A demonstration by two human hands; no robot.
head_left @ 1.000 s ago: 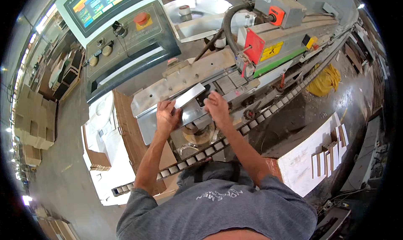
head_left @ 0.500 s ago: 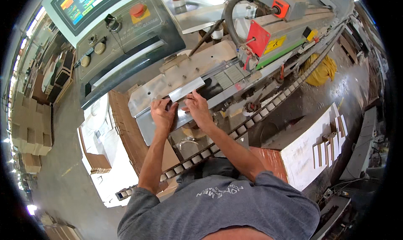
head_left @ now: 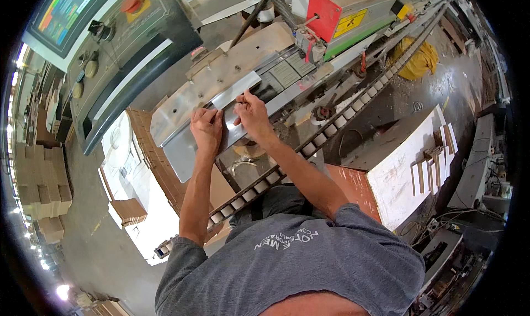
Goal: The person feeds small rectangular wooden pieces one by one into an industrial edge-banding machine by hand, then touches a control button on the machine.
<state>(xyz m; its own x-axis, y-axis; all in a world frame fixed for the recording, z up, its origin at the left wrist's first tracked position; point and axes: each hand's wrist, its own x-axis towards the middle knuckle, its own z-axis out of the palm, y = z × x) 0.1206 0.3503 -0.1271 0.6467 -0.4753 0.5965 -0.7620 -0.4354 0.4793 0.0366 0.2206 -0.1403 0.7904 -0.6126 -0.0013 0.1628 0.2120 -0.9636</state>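
A pale, shiny flat strip (head_left: pixel 236 89) lies slantwise on the metal bed (head_left: pixel 183 157) of a machine. My left hand (head_left: pixel 207 130) rests at the strip's near left end. Its fingers are curled in and pressed together, and whatever they pinch is hidden. Close to the strip's right end is my right hand (head_left: pixel 253 117), with bent fingers at the strip's near edge and the thumb tucked below. Whether a small thing sits in those fingers cannot be made out. Behind the strip runs a dusty metal plate (head_left: pixel 221 79) with bolts.
A control panel (head_left: pixel 132 34) with a screen and red button stands at the far left. Beyond the bed is a red guard plate (head_left: pixel 322 15). A cable chain (head_left: pixel 309 148) crosses before me. Cardboard (head_left: pixel 157 161) lies left; a white-sided box (head_left: pixel 411 172) stands right.
The view has shifted, so the panel and machine appear farther left and higher. My left fingers have curled in more tightly. My right hand stays by the strip with its fingers bent.
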